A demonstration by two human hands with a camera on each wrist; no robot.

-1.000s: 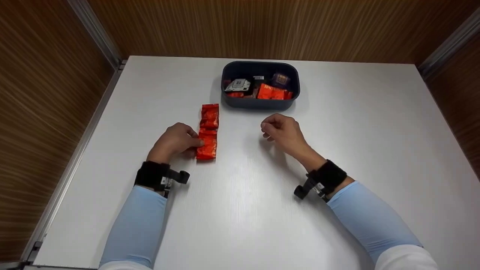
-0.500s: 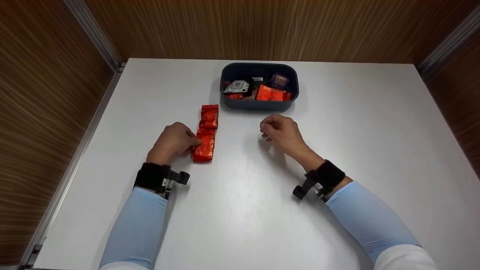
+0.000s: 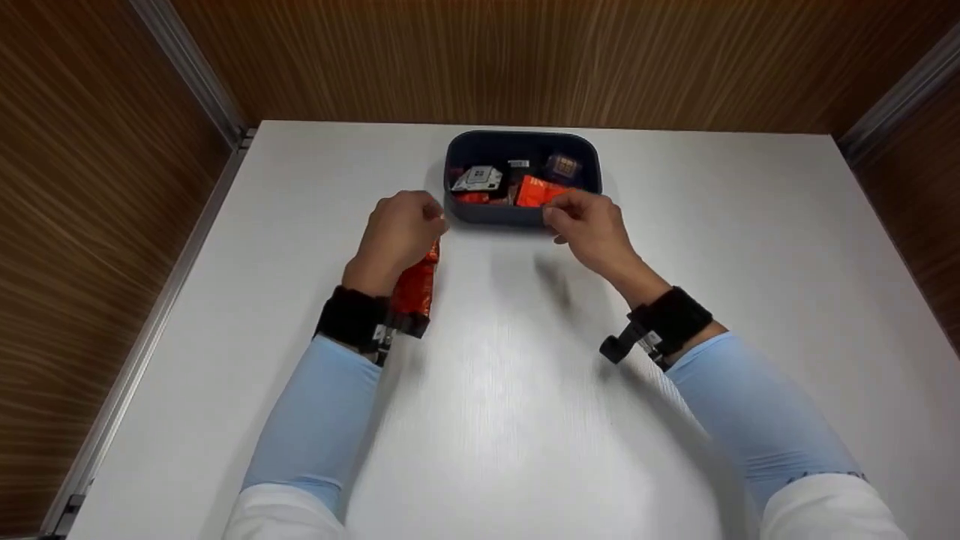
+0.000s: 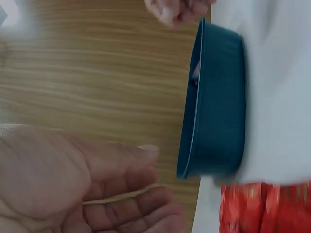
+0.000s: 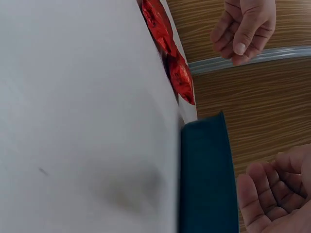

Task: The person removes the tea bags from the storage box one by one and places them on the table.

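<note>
The white table [image 3: 750, 247] carries a dark blue tub [image 3: 495, 212] that lies just ahead of both hands, its long axis running across the person from left to right, so that each hand faces one half of its near wall. The right hand [image 3: 589, 225] is at that wall, fingers loosely curled at the rim and holding nothing that the pictures show; whether it touches the rim cannot be told. The left hand [image 3: 397, 232] hovers just off the tub's near left corner, relaxed and empty in the left wrist view [image 4: 82, 189], slightly farther from the tub than the right. Beneath and behind the left hand lies the strip of red packets [image 3: 415, 289], its long axis pointing away from the person toward the tub's left end, its far part hidden under the hand. Inside the tub sit smaller things: an orange packet [image 3: 534, 190] just before the right hand's fingers, and a white packet [image 3: 477, 178] nearer the left hand.
</note>
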